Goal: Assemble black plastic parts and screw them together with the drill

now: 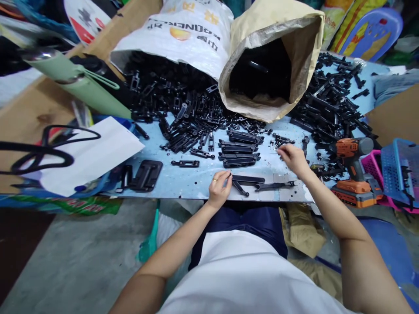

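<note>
My left hand (219, 189), a ring on one finger, is closed at the front of the table. Its fingertips pinch the left end of a hinged black plastic arm (248, 179), whose short link (240, 189) angles down to the right. Just right of it lies another black plastic arm (276, 186). Farther right, my right hand (293, 159) is over the table with thumb and fingers pinched together, beside small metal screws (273, 145) and black bits. Whatever is in that pinch is too small to name. Behind the hands sits a stack of black folded arms (240, 149).
Heaps of black plastic parts (193, 117) spill from a white sack (183, 30) and surround an open paper sack (271, 87). An orange cordless drill (355, 174) stands right, near a blue basket (401, 174). Left are a black phone stand (144, 175), white paper (88, 152) and green tumbler (78, 83).
</note>
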A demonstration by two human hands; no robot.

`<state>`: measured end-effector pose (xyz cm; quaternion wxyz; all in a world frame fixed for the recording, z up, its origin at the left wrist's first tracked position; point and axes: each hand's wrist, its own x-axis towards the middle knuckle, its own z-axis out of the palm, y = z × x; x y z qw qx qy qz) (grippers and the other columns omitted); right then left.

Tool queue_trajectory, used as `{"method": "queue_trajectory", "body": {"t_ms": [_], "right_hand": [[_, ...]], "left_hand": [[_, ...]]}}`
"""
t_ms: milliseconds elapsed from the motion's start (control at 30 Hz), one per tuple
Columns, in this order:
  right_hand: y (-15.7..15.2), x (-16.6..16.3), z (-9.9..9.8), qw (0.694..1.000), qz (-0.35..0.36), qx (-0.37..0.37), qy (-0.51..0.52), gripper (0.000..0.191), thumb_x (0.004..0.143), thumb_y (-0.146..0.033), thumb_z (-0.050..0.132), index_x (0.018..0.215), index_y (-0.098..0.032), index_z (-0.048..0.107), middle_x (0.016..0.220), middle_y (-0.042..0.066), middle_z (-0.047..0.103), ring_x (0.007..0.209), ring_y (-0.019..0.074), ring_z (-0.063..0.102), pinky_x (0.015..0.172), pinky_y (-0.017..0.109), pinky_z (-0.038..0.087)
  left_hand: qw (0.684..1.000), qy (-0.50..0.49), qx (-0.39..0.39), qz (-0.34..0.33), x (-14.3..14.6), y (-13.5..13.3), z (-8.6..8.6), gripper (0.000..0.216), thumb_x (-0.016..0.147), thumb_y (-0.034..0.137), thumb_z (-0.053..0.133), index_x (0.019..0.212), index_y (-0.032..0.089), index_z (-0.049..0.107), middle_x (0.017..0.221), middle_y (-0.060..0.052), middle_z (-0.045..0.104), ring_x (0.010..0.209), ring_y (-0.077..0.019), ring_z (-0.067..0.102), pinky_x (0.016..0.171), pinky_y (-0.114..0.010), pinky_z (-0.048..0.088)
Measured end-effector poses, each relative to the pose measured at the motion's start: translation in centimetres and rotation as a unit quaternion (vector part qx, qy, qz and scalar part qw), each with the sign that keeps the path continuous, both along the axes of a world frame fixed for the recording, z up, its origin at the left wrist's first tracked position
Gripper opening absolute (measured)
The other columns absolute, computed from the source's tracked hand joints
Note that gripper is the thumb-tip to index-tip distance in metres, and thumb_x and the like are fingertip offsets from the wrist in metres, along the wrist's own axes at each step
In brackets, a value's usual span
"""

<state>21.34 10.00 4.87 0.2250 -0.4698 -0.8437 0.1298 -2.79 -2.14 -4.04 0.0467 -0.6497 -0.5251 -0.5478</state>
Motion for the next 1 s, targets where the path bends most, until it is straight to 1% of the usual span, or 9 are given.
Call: {"method": "queue_trajectory", "body": {"t_ms": [100, 167, 300, 400, 500, 633, 733, 867, 1000], "right_hand": [[-3.4, -0.5, -0.5, 0.998, 0.044, -0.032, -0.012, 0.02, 0.087, -0.035, 0.05, 0.074, -0.02, 0.054, 0.067, 0.001, 0.059, 0.059, 0.0125, 0.053, 0.056, 0.023, 0.04], [-4.7, -1.0, -1.1, 0.995, 0.076, -0.049, -0.043, 0.021, 0.087, -0.035, 0.051, 0.072, -0.02, 0.053, 0.066, 0.001, 0.058, 0.057, 0.0116, 0.053, 0.055, 0.022, 0.039], [-6.0, -1.7, -1.5, 0.984, 0.108, -0.041, -0.133, 0.021, 0.089, -0.029, 0.047, 0.072, -0.019, 0.051, 0.069, 0.002, 0.057, 0.06, 0.012, 0.054, 0.056, 0.022, 0.036], [-6.5, -2.2, -1.1, 0.973, 0.122, -0.021, -0.194, 0.02, 0.091, -0.027, 0.044, 0.074, -0.018, 0.052, 0.071, 0.004, 0.056, 0.06, 0.0128, 0.053, 0.054, 0.023, 0.034], [-6.9, -2.6, -1.2, 0.966, 0.14, -0.004, -0.218, 0.021, 0.092, -0.026, 0.042, 0.076, -0.018, 0.052, 0.072, 0.004, 0.055, 0.06, 0.013, 0.052, 0.053, 0.024, 0.032], [-7.3, -2.6, -2.5, 0.961, 0.156, 0.026, -0.226, 0.022, 0.093, -0.023, 0.039, 0.077, -0.018, 0.054, 0.073, 0.004, 0.055, 0.062, 0.0128, 0.053, 0.053, 0.023, 0.033], [-7.5, -2.1, -3.6, 0.96, 0.166, 0.051, -0.218, 0.024, 0.093, -0.021, 0.037, 0.079, -0.018, 0.056, 0.075, 0.005, 0.057, 0.065, 0.0134, 0.054, 0.056, 0.023, 0.037], [-7.7, -1.5, -4.2, 0.969, 0.165, 0.069, -0.173, 0.031, 0.095, -0.026, 0.031, 0.085, -0.016, 0.059, 0.079, 0.008, 0.06, 0.07, 0.015, 0.056, 0.062, 0.025, 0.044], [-8.2, -0.8, -4.7, 0.979, 0.163, 0.066, -0.107, 0.03, 0.094, -0.031, 0.035, 0.099, -0.016, 0.06, 0.091, 0.011, 0.063, 0.081, 0.0174, 0.058, 0.071, 0.029, 0.048]], "left_hand": [[0.999, 0.035, 0.006, -0.033, 0.3, -0.2, -0.3, 0.019, 0.084, 0.012, 0.053, 0.101, 0.018, 0.06, 0.087, -0.005, 0.064, 0.079, -0.0135, 0.065, 0.069, -0.024, 0.056], [0.999, 0.022, -0.014, -0.028, 0.4, -0.3, -0.3, 0.017, 0.086, 0.014, 0.051, 0.1, 0.018, 0.06, 0.087, -0.006, 0.064, 0.08, -0.0138, 0.064, 0.068, -0.025, 0.056], [0.999, -0.007, -0.03, 0.009, 0.2, -0.2, -0.1, 0.014, 0.086, 0.016, 0.051, 0.098, 0.016, 0.059, 0.085, -0.006, 0.063, 0.078, -0.0141, 0.063, 0.065, -0.025, 0.056], [0.999, 0.003, -0.032, 0.003, 0.2, 0.1, 0.0, 0.014, 0.086, 0.017, 0.051, 0.097, 0.016, 0.06, 0.084, -0.006, 0.063, 0.078, -0.0144, 0.063, 0.067, -0.026, 0.056], [0.998, -0.018, -0.056, -0.001, 0.3, 0.3, -0.1, 0.015, 0.087, 0.018, 0.049, 0.098, 0.017, 0.059, 0.085, -0.006, 0.063, 0.079, -0.0142, 0.063, 0.063, -0.025, 0.056], [0.998, -0.004, -0.066, -0.009, -0.1, 0.3, -0.4, 0.016, 0.088, 0.02, 0.048, 0.098, 0.016, 0.06, 0.085, -0.007, 0.063, 0.079, -0.0152, 0.063, 0.069, -0.028, 0.055], [0.998, 0.021, -0.065, -0.013, -0.5, 0.1, -0.6, 0.016, 0.087, 0.02, 0.049, 0.099, 0.017, 0.06, 0.085, -0.007, 0.064, 0.079, -0.0159, 0.064, 0.072, -0.029, 0.054], [0.994, 0.075, -0.066, -0.048, -0.8, 0.0, -0.9, 0.017, 0.088, 0.019, 0.047, 0.098, 0.017, 0.061, 0.089, -0.009, 0.065, 0.086, -0.0179, 0.063, 0.075, -0.031, 0.052], [0.984, 0.154, -0.084, -0.041, -1.5, 0.0, -0.7, 0.016, 0.086, 0.02, 0.05, 0.094, 0.02, 0.064, 0.091, -0.01, 0.067, 0.097, -0.023, 0.061, 0.081, -0.039, 0.047]]}}
